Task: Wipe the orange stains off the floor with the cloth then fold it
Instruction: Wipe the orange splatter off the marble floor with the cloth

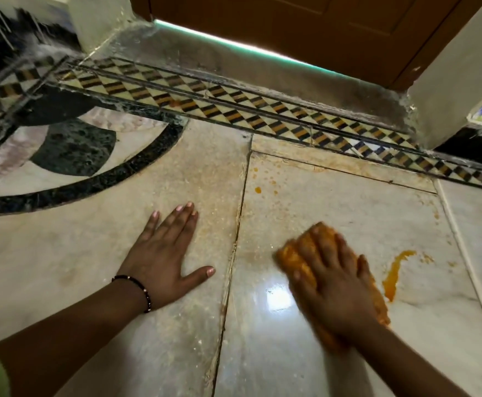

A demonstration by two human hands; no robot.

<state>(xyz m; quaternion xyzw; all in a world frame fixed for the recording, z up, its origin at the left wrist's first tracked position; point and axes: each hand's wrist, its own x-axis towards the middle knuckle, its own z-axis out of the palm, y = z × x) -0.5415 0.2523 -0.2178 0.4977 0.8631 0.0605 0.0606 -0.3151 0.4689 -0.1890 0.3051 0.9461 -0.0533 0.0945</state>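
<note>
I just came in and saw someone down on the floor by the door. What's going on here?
A person is cleaning an orange spill off the marble floor. The right hand presses an orange-soaked cloth flat against the tile, while the left hand rests open on the floor for support. The job is not finished: a long orange streak lies just right of the cloth, and small orange drops sit farther up toward the patterned border.

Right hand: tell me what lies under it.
Under the right hand lies the orange cloth, pressed flat on the marble floor. Its edges show around the fingers; any stain beneath it is covered.
</note>
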